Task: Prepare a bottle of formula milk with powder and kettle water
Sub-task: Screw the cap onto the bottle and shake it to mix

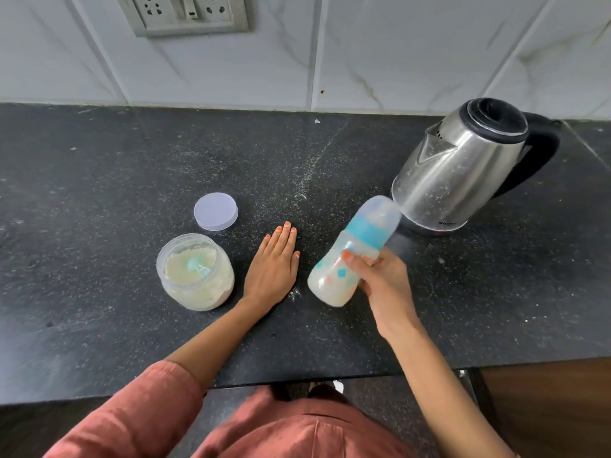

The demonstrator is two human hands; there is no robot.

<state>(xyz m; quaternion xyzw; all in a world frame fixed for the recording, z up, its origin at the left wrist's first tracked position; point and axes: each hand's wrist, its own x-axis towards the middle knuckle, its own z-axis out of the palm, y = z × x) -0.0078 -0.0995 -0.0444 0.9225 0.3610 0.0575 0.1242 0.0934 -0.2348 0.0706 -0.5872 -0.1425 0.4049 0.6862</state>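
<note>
Above the black counter (99, 193), the right hand (380, 279) curls its fingers round the capped, tilted feeding bottle (344, 259) of milky mix, apparently the shaking step, while the left hand (272, 267) lies flat, fingers together, beside the open powder jar (195, 272); next, keep shaking until smooth.

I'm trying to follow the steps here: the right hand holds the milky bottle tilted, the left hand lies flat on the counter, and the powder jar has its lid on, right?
Not quite. In the head view the powder jar is open; its lid lies on the counter behind it. The rest holds: the right hand grips the tilted bottle, the left hand lies flat.
</note>
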